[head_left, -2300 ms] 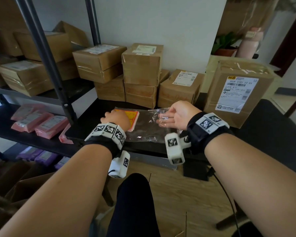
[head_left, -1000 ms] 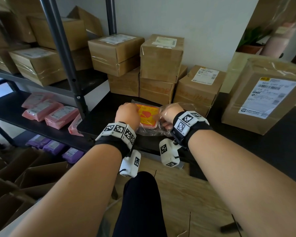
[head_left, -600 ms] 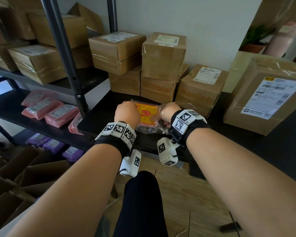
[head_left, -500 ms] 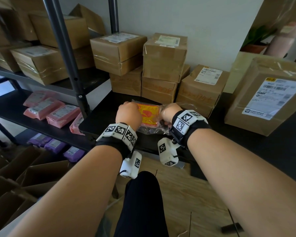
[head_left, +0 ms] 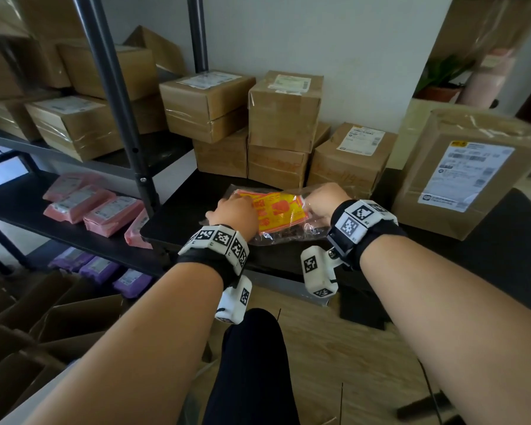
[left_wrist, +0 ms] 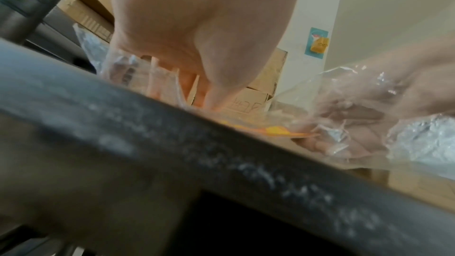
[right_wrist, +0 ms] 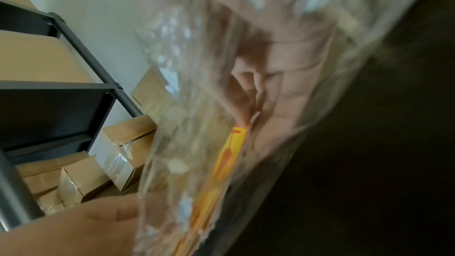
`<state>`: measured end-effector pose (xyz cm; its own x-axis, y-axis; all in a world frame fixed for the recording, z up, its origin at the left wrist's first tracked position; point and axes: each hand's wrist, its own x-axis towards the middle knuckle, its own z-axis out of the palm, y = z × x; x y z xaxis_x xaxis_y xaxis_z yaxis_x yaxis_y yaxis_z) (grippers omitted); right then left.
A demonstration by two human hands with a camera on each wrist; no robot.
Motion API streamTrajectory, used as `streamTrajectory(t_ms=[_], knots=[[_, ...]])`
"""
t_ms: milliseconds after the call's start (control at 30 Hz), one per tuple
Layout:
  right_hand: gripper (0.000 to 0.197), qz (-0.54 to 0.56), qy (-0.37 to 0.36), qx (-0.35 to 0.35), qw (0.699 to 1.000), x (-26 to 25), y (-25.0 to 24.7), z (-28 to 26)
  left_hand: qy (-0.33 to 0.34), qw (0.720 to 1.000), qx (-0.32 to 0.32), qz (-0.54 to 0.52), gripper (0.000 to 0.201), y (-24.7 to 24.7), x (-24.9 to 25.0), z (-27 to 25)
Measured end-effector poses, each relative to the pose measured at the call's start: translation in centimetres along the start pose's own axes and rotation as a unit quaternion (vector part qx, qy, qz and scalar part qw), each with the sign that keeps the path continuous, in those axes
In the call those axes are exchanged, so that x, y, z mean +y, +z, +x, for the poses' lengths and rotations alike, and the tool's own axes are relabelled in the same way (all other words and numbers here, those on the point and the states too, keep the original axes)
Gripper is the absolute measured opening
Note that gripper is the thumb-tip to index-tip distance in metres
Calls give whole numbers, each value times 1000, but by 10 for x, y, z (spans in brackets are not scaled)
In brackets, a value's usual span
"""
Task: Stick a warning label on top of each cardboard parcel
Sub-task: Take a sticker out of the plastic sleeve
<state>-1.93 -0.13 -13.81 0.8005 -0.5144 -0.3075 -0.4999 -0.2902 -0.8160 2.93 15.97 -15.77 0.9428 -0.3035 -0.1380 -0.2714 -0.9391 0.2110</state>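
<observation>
Step in hand: getting a label out, none stuck yet by the look of the parcel tops. Both hands at centre frame of head view on a clear plastic bag (head_left: 284,231) lying on the black table (head_left: 181,216). Yellow-orange warning labels (head_left: 278,211) stacked inside the bag, red print on them, not readable. Left hand (head_left: 235,214) down on the left end of the stack, fingers pressing onto it per left wrist view; curl of fingers hidden, grip hard to call. Right hand (head_left: 325,199) at the right end, fingers seen through the plastic in right wrist view (right_wrist: 283,89), thumb and fingers pinching the edge of the label stack, narrow pinch. Cardboard parcels (head_left: 284,108) stacked just behind the bag, upper centre of frame, white shipping slips on top, text too small to read; faint red scrawl on lower box fronts, illegible. Big parcel (head_left: 469,170) at right edge with large white waybill, barcode lines only, blurred. Pink mailers (head_left: 95,207) on shelf, left of frame. Next move likely: slide one sheet free of the bag, peel backing, carry to nearest parcel top. Needs left hand to pin the bag while right pulls; thin sheets may come out several at once.
</observation>
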Motion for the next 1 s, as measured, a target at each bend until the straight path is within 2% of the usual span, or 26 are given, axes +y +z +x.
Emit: streamTrajectory(t_ms=[33, 133, 200, 233, 333, 500, 600, 667, 800, 933, 1000], knots=[[8, 11, 4, 18, 1000, -1, -4, -5, -23, 1000, -13, -2, 47, -1, 2, 0], [20, 38, 3, 80, 996, -1, -18, -18, -87, 995, -47, 0, 57, -3, 8, -2], [20, 17, -27, 131, 991, 0, -30, -28, -98, 995, -24, -7, 56, -4, 12, -4], [20, 2, -48, 162, 986, 2, -37, -33, -84, 996, 1, -12, 52, -6, 15, -8], [21, -19, -96, 242, 965, 6, -58, -54, 22, 995, 86, -49, 38, -14, 30, -21], [15, 63, -129, 316, 938, 21, -88, -77, 138, 959, 144, -201, 34, -27, 76, -39], [17, 88, -133, 335, 929, 34, -107, -85, 181, 929, 132, -294, 38, -30, 107, -56], [21, 97, -141, 337, 926, 44, -118, -91, 192, 910, 117, -348, 40, -29, 124, -65], [15, 124, -149, 335, 922, 62, -131, -94, 198, 881, 69, -424, 37, -19, 145, -73], [12, 153, -140, 309, 928, 77, -138, -96, 218, 849, 28, -481, 12, -11, 151, -76], [4, 158, -150, 306, 927, 85, -140, -97, 217, 846, 18, -487, 8, -10, 151, -76]])
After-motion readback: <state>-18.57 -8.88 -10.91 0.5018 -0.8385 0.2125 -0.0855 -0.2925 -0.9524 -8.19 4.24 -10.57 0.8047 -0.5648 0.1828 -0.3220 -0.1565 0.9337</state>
